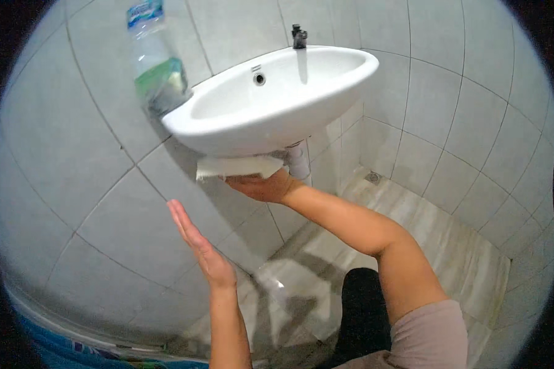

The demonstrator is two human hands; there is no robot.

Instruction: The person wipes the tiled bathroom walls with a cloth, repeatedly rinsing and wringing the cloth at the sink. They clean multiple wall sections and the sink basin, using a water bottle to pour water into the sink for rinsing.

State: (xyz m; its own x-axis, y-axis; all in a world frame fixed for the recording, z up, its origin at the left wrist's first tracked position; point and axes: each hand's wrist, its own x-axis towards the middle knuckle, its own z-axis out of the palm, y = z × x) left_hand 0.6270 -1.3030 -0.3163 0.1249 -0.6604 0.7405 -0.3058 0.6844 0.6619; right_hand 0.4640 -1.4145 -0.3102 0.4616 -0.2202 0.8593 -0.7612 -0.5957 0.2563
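Observation:
My right hand (pixel 261 186) is closed on a flat off-white cloth-like pad (pixel 237 166), which is up against or just below the underside of the white wall-mounted sink (pixel 252 132). Its palm faces up beneath the pad, and part of the fingers is hidden. Whether the pad is a folded cloth or a sponge I cannot tell. Lower and to the left, my left hand (pixel 204 249) is held flat with fingers stretched upward and nothing in it. It is close to the tiled wall; touching or apart is unclear.
A black tap (pixel 299 37) stands on the sink's back rim. To the left, a clear plastic packet (pixel 160 77) with blue and green parts rests by the rim. Below the basin a white drain pipe (pixel 298 163) runs down. A floor drain (pixel 373 177) sits in the far corner.

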